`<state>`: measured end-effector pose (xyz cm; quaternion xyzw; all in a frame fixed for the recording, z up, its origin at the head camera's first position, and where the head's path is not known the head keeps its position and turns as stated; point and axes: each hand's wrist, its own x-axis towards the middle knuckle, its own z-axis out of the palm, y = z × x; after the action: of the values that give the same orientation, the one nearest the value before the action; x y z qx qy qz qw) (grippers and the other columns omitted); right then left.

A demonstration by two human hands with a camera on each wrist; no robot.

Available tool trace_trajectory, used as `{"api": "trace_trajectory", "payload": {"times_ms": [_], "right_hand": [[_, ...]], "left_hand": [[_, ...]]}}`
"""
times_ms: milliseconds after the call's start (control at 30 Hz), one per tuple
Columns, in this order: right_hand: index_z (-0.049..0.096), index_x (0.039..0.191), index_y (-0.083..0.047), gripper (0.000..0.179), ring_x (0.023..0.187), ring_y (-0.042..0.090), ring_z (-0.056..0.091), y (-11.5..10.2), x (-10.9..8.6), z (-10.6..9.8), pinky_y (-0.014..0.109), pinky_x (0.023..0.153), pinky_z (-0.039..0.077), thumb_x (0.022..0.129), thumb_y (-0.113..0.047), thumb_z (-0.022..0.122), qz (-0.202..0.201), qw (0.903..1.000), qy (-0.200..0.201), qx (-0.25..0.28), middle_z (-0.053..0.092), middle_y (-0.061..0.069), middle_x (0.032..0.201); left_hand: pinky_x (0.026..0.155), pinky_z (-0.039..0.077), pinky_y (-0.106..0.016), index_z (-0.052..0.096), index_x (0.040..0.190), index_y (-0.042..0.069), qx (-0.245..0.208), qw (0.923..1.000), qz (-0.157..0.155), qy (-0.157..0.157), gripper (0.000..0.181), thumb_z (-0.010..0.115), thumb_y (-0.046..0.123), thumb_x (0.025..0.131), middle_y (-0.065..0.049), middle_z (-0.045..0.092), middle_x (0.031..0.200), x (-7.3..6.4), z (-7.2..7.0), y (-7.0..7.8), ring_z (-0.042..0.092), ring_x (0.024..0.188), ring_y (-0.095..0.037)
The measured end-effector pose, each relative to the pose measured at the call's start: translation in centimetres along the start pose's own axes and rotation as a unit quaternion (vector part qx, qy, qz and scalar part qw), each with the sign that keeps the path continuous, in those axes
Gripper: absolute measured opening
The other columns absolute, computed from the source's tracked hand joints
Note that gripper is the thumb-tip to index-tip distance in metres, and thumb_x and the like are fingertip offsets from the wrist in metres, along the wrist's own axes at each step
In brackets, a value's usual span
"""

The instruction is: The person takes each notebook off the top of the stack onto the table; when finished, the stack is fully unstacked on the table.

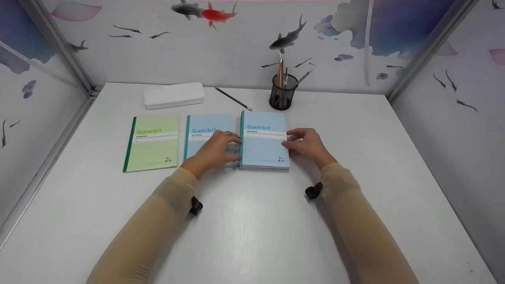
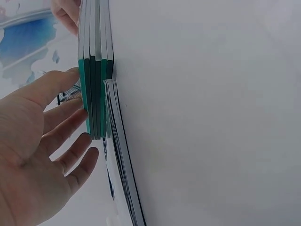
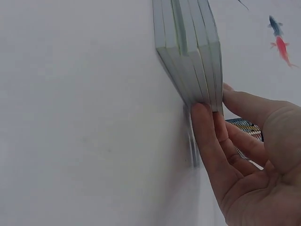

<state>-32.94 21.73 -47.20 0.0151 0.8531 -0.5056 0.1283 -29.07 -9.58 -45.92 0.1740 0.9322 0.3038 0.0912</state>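
A stack of notebooks point(image 1: 264, 148) with a light blue top cover stands in front of me, between both hands. My left hand point(image 1: 213, 152) touches its left side, and in the left wrist view the loosely extended fingertips point(image 2: 81, 113) lie along the green spines point(image 2: 96, 94). At the opposite edge, my right hand point(image 1: 305, 144) pinches the stack, thumb at the top cover and a finger against the page edges point(image 3: 197, 70). Another blue notebook point(image 1: 190, 148) lies left of the stack, partly hidden under my left hand. Beside that is a green notebook point(image 1: 152, 150).
A white case point(image 1: 173, 96) lies at the back left, with a dark pencil point(image 1: 232, 98) to its right. A black mesh cup point(image 1: 282, 100) holding brushes and pencils stands behind the stack. Printed walls point(image 1: 138, 59) enclose the white table point(image 1: 244, 228) at the back and sides.
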Motion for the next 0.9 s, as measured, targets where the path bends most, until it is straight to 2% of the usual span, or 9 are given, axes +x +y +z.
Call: {"api": "trace_trajectory", "payload": {"times_ms": [300,633,900], "right_hand": [[0.063,0.138,-0.01,0.048,0.1,0.023,0.071,-0.09,0.29,-0.12,0.031,0.086,0.062,0.092,-0.017,0.078,0.036,0.9992,-0.005,0.015,0.064,0.013,0.124],[0.06,0.141,-0.008,0.05,0.099,0.022,0.07,0.3,0.59,-0.76,0.031,0.087,0.062,0.094,-0.017,0.075,0.062,0.9974,-0.02,0.031,0.063,0.013,0.127],[0.061,0.139,-0.01,0.049,0.095,0.018,0.068,0.77,-0.1,-0.76,0.028,0.08,0.06,0.093,-0.018,0.076,0.022,0.9987,-0.002,0.047,0.062,0.01,0.125]], "left_hand": [[0.123,0.036,-0.043,0.061,0.144,0.016,-0.023,0.9997,-0.004,-0.012,0.057,0.079,0.031,0.092,0.0,0.054,0.153,-0.01,-0.2,-0.26,0.041,0.144,-0.024],[0.123,0.036,-0.042,0.063,0.142,0.015,-0.027,0.9995,0.0,-0.019,0.052,0.077,0.028,0.094,0.001,0.053,0.154,0.11,-0.03,-0.06,0.041,0.145,-0.024],[0.121,0.039,-0.041,0.065,0.139,0.009,0.009,0.9997,0.017,-0.017,0.052,0.079,0.029,0.093,0.0,0.053,0.153,0.31,-0.03,-0.14,0.041,0.142,-0.025]]}}
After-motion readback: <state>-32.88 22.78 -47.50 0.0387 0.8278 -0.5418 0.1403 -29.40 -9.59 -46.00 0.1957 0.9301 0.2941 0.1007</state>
